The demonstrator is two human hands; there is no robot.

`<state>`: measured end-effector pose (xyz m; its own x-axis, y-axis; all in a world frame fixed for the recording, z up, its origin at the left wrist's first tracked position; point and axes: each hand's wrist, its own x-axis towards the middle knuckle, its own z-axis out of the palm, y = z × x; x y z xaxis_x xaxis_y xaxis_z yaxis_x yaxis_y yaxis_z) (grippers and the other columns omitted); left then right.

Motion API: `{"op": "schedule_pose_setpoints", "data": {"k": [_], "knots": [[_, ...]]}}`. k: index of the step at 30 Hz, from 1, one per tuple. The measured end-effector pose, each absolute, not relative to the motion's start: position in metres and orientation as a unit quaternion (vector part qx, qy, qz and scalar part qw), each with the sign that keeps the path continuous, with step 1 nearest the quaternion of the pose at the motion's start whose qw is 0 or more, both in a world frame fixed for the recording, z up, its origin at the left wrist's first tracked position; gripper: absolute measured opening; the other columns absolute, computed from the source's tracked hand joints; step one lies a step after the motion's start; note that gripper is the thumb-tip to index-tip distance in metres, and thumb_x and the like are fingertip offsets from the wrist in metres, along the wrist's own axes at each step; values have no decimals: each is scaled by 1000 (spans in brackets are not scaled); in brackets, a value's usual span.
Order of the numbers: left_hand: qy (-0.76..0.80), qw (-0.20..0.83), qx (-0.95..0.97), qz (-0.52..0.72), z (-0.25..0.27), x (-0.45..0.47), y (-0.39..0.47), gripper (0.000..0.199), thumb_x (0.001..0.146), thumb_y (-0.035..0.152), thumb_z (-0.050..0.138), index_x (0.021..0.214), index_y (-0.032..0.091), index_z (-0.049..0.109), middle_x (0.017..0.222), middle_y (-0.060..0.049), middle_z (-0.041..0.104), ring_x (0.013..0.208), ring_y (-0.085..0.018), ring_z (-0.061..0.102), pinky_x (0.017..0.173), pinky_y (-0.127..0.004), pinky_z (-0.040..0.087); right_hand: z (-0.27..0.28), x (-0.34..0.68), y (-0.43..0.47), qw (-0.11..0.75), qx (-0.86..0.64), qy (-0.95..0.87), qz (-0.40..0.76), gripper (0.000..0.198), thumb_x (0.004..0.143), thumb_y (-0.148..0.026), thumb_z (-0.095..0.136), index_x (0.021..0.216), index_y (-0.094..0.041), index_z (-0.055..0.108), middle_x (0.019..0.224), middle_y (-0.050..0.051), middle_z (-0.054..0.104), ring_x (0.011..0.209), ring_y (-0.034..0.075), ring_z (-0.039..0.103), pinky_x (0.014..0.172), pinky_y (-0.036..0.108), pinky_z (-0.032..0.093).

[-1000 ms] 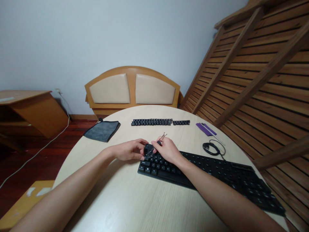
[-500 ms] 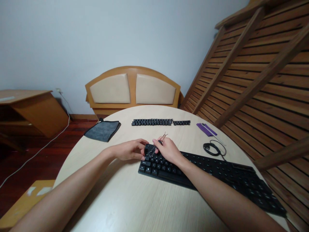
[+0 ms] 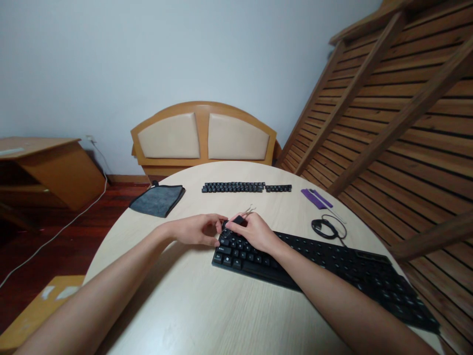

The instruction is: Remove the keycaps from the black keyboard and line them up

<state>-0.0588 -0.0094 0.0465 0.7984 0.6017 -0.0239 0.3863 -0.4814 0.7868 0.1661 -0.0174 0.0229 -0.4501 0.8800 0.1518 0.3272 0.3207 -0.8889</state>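
My left hand point(image 3: 195, 230) is at the far-left corner of a black keyboard point(image 3: 284, 277), thumb and curved fingers spread around its edge. In my right hand point(image 3: 256, 231) is a keycap puller point(image 3: 240, 220) with a black handle, pinched between thumb and fingers over the keyboard's upper left part. Thin wire prongs stick out past the knuckles at the far end; the near end is mostly hidden by my fingers. Keycaps remain on the lower left of the keyboard, while the upper rows look bare in places.
Removed keycaps point(image 3: 232, 187) stand in rows across the back of the round table point(image 3: 236, 315). A grey cloth point(image 3: 158, 199) lies at left. Purple-handled tools point(image 3: 312, 198) and the coiled black cable point(image 3: 325, 228) are at right. Slatted wood point(image 3: 399, 123) leans beyond the table.
My right hand has turned the puller, so its black handle shows more and its near wires no longer stand out. My left hand has barely shifted at the corner.
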Motion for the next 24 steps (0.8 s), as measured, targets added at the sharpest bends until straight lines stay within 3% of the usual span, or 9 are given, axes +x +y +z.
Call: {"op": "schedule_pose_setpoints", "data": {"k": [10,18,24], "knots": [[313,396,851,147,42,-52,-14,47,76,33,73,114,14,53,114,-10,60,107,-25,55,96,-39,43,60,160,-12,214,-338,-856,328,17,91,-32,58,89,-17,66,87,4,68,79,17,62,71,26,43],[294,400,855,149,41,-54,-13,73,74,38,76,134,15,41,136,-15,49,126,-30,45,108,-45,34,57,145,-12,262,-379,-842,280,25,84,-42,67,88,-18,59,78,3,68,73,17,62,62,25,40],[342,359,860,120,34,-59,-9,70,72,45,76,128,16,47,130,-13,53,123,-31,47,107,-47,35,44,147,-7,265,-372,-830,321,27,88,-45,61,86,-18,58,78,4,70,74,18,65,63,26,42]]}}
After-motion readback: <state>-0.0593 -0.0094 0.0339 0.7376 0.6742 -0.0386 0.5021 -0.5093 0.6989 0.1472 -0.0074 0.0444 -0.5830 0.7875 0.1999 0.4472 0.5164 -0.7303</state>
